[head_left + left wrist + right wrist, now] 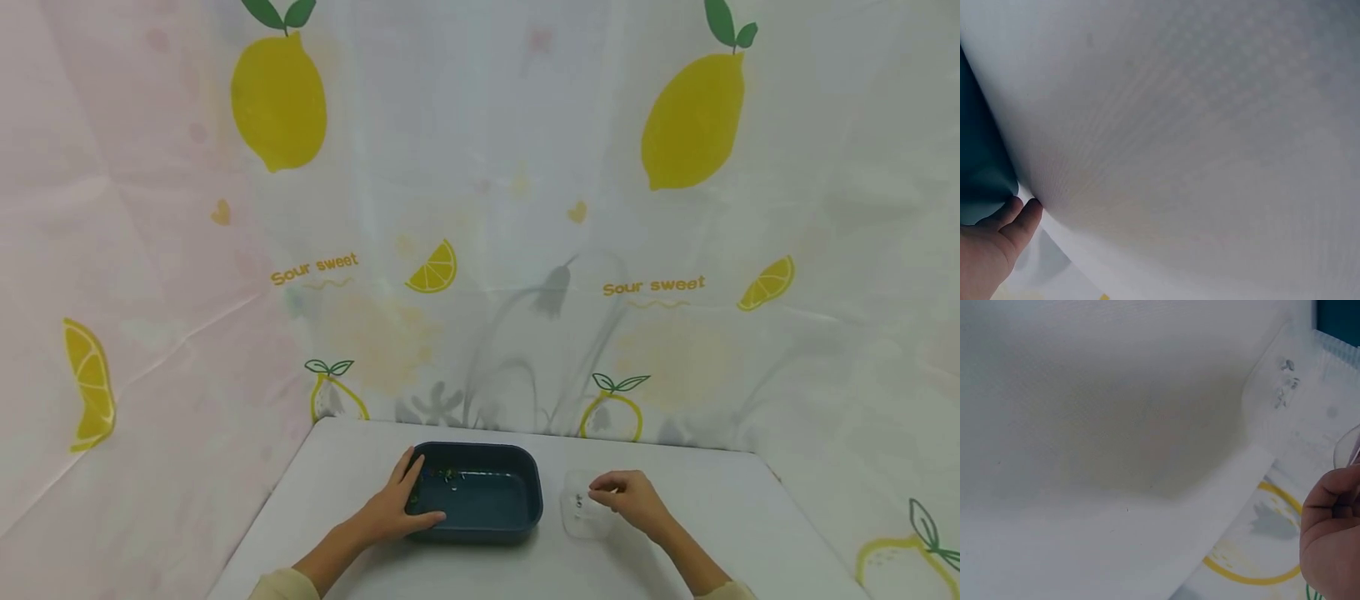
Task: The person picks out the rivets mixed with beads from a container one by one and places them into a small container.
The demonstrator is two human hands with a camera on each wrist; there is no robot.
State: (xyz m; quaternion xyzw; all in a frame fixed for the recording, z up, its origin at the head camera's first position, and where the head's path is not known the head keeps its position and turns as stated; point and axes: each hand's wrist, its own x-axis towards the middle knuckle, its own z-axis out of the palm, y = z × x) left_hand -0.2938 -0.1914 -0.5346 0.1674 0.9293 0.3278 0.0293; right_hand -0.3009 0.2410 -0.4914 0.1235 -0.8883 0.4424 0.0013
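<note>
The dark blue rectangular tray (487, 502) sits on the white bench (345, 467) near the far edge, its long axis running left to right, roughly along that edge. The left hand (393, 507) rests on the tray's left end, fingers spread apart and mostly straight towards its far left corner, thumb lying over the near rim. Small shiny pieces (450, 475), some greenish, lie inside the tray towards the far left, beside that hand's fingers.

A clear plastic box (576, 527) sits just right of the tray, apart from it, with a narrow strip of bench between. Small grey pieces (578, 501) lie in the left part of the box. The right hand (632, 500) comes in from the near right corner of the bench and hangs over the box, its thumb and fingers curled and drawn together. A clear rounded edge (1345, 449) shows at these fingers in the right wrist view; whether they pinch it, or anything else, I cannot tell.

The key relation is this: the grey pieces lie just left of the right hand's fingertips, the tray farther the same way. The right hand is much the nearer to them; the left stands beyond the tray's length.
</note>
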